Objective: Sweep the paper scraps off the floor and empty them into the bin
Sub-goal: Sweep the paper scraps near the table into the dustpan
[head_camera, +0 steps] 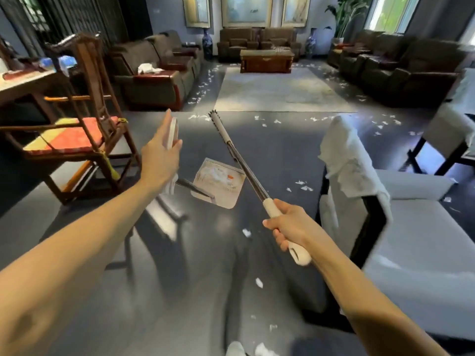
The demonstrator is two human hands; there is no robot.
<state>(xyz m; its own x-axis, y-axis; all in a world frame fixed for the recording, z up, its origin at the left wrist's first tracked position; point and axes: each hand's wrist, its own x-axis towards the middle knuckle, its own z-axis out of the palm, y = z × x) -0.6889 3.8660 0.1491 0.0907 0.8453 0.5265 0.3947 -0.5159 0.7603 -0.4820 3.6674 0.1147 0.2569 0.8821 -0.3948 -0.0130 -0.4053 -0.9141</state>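
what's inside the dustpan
White paper scraps lie heaped in the dustpan, toward its far side. The broom crosses its right corner, hiding whatever lies there.

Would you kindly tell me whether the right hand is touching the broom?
Touching. The head view shows the right hand with its fingers curled round the white grip of the broom.

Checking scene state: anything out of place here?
Yes. Torn paper scraps litter the dark floor along the rug edges and beside the white chair. The dustpan holds some; the broom looks raised off the floor.
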